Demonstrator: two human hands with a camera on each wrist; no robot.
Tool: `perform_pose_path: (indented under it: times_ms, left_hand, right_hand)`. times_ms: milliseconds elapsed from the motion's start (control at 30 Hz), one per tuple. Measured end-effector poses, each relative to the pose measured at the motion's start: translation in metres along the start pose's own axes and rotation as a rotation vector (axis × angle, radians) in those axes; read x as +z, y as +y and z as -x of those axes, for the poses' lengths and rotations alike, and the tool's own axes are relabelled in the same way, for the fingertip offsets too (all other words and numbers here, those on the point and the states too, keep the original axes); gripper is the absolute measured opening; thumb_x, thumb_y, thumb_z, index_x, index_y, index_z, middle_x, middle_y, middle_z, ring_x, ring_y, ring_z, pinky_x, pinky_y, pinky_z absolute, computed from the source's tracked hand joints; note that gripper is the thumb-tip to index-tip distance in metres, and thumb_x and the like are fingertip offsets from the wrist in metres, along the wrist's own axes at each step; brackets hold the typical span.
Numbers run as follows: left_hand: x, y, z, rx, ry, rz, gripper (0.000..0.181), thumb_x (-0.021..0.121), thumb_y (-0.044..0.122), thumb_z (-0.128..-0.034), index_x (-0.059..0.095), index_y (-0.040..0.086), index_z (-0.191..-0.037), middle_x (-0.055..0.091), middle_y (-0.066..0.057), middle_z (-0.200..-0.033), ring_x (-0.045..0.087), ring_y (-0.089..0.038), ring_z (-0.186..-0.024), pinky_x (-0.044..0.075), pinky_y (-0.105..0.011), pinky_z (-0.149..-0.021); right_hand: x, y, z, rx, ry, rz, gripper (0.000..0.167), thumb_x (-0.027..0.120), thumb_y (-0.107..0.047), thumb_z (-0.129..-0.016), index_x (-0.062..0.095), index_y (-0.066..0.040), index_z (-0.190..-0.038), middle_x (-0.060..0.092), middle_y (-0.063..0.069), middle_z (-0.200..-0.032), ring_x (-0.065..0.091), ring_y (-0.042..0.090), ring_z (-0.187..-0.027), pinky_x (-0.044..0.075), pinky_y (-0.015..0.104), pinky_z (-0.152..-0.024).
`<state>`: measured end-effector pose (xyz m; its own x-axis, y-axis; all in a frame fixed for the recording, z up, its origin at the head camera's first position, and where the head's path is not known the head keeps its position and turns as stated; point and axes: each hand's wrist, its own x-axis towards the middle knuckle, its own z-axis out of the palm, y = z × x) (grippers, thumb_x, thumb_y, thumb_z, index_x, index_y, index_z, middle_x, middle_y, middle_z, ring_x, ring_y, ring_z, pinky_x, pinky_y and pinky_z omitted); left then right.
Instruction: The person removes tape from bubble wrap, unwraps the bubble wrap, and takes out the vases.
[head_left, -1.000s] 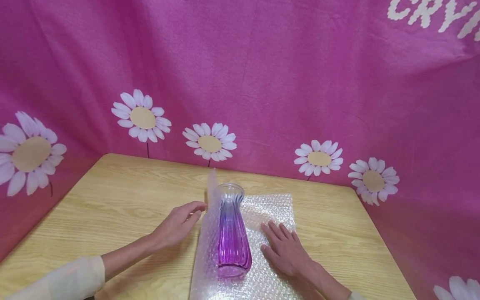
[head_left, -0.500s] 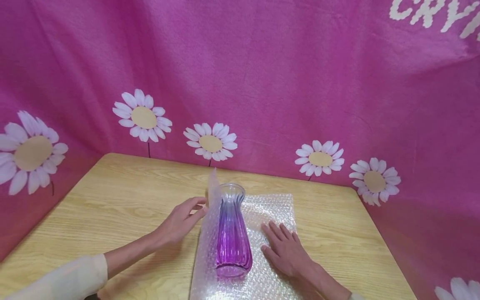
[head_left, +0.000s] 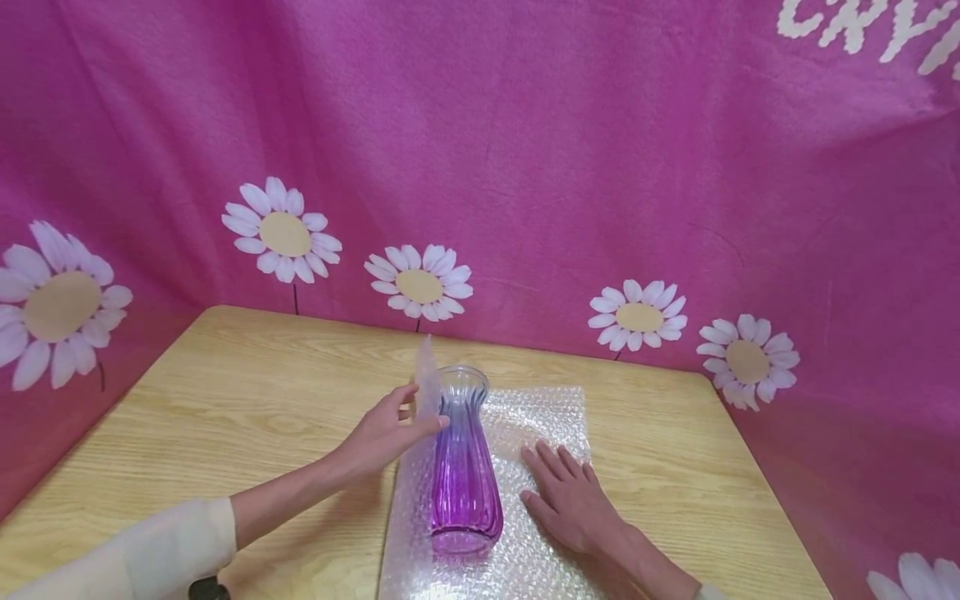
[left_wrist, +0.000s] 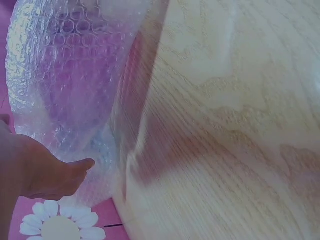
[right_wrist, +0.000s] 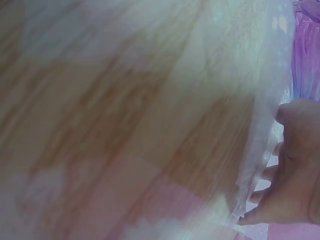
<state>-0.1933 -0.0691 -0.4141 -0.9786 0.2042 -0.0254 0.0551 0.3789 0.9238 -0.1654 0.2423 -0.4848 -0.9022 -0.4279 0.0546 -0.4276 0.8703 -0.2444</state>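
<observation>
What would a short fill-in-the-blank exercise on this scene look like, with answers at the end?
1. The clear-to-purple ribbed glass vase rests on a transparent plastic sheet of the kind called ____ wrap.
2. The right grip lies on the sheet with its ____ (palm or back) down.
3. The left grip is at the sheet's raised edge, its ____ (thumb or little finger) on the vase side.
4. The pale tan table shows the grain of ____.

Missing words: bubble; palm; thumb; wood.

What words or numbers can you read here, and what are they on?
"CRY": big pale letters on the pink cloth; the next letter is cut off at the picture's edge, so I can't tell it.
I can read no words or numbers on the vase or bubble wrap.
</observation>
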Motion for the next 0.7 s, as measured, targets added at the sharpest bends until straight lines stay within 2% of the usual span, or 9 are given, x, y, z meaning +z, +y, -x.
perform_pose_path:
  times_ms: [333, 700]
  left_hand:
    - [-0.007, -0.011, 0.003, -0.084, 0.038, 0.046, 0.074, 0.068, 0.025, -0.0906, 0.034, -0.005, -0.15, 0.044, -0.027, -0.146, 0.05, -0.043, -0.128, 0.044, -0.053, -0.104]
    - [-0.017, -0.025, 0.008, -0.104, 0.057, 0.091, 0.07, 0.061, 0.017, -0.0898, 0.033, -0.006, -0.149, 0.05, -0.029, -0.139, 0.054, -0.042, -0.123, 0.048, -0.049, -0.099]
  right_hand:
    - [0.0, -0.001, -0.001, 0.001, 0.001, 0.01, 0.059, 0.046, -0.04, -0.104, 0.037, -0.011, -0.154, 0.031, 0.018, -0.158, 0.024, 0.046, -0.143, 0.018, 0.072, -0.11]
    - [0.0, 0.0, -0.001, -0.005, -0.005, 0.014, 0.059, 0.045, -0.04, -0.104, 0.037, -0.01, -0.154, 0.031, 0.018, -0.158, 0.024, 0.046, -0.143, 0.018, 0.072, -0.109]
